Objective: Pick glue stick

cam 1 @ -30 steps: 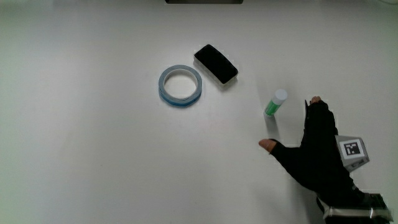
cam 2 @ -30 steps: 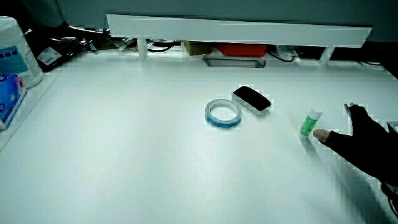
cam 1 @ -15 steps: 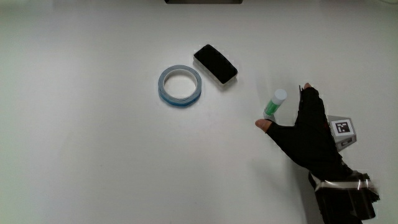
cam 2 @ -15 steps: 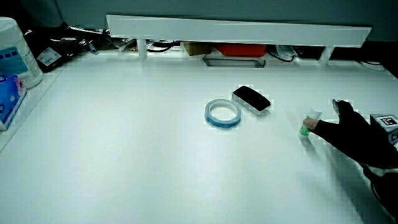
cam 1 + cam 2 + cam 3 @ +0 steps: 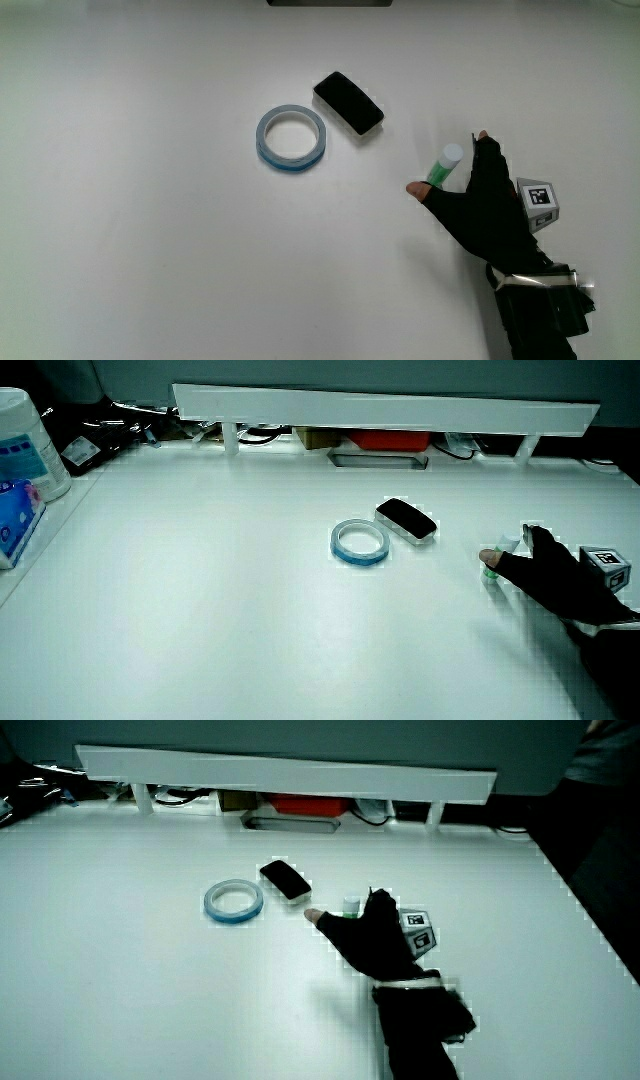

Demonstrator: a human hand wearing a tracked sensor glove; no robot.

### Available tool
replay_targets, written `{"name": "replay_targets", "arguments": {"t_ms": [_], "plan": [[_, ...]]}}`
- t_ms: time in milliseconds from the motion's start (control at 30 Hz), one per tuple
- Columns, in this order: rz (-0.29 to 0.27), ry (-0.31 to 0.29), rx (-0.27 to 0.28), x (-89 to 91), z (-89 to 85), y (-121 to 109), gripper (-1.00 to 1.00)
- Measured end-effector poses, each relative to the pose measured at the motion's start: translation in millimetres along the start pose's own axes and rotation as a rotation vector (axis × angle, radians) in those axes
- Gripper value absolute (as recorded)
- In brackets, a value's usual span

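Glue stick (image 5: 444, 165), green body with white cap, lies on the white tabletop (image 5: 150, 250), nearer the person than the black eraser-like block (image 5: 348, 103). Hand (image 5: 485, 205) is right at it, thumb and forefinger spread to either side of the stick, not yet closed on it; contact cannot be told. In both side views the hand (image 5: 552, 578) (image 5: 370, 942) mostly hides the stick. Blue tape ring (image 5: 290, 138) lies just beside the block, well apart from the stick.

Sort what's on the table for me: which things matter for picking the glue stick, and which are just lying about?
Part of the job:
glue stick
hand, its thumb and fingers on either side of the stick

Lying about:
tape roll
black eraser
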Motion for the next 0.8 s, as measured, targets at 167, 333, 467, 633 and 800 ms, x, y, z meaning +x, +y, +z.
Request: {"name": "replay_targets", "arguments": {"t_ms": [167, 333, 467, 633, 800], "plan": [[0.033, 0.056, 0.057, 2.6, 0.9, -2, 0.13], [0.053, 0.104, 0.135, 9.3, 2.6, -2, 0.29], [0.064, 0.133, 0.185, 9.1, 2.0, -4, 0.42], [0.069, 0.158, 0.241, 12.3, 1.7, -6, 0.58], [0.101, 0.187, 0.283, 14.1, 2.1, -8, 0.74]]}}
